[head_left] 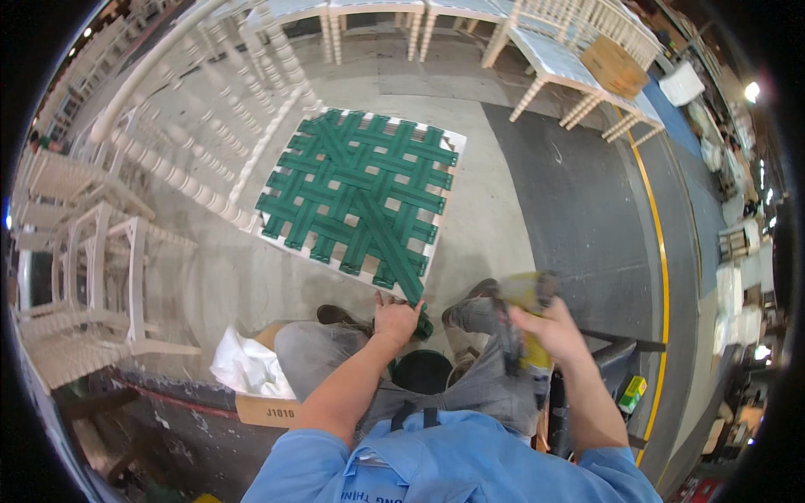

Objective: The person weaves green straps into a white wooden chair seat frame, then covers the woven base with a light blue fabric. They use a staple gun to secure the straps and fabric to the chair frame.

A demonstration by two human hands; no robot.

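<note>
A cream chair point(184, 180) with a turned-spindle back stands in front of me, its back to the left. Its square seat carries a lattice of woven green webbing point(335, 226), with gaps between the bands. One loose green strap point(387, 239) lies diagonally over the weave, down to the near edge. There my left hand point(396, 318) is closed on the strap, beside a bunched length that hangs between my knees. My right hand point(549, 331) grips a yellow and black staple gun point(533, 352), blurred by motion, above my right thigh and apart from the seat.
An open carton point(267, 411) with white plastic point(245, 362) sits by my left leg. Unfinished chairs point(92, 285) stand at left. White chairs line the back, one bearing a cardboard box point(615, 65). A yellow floor line point(658, 251) runs along the right. A small green-yellow box point(632, 394) lies near my right elbow.
</note>
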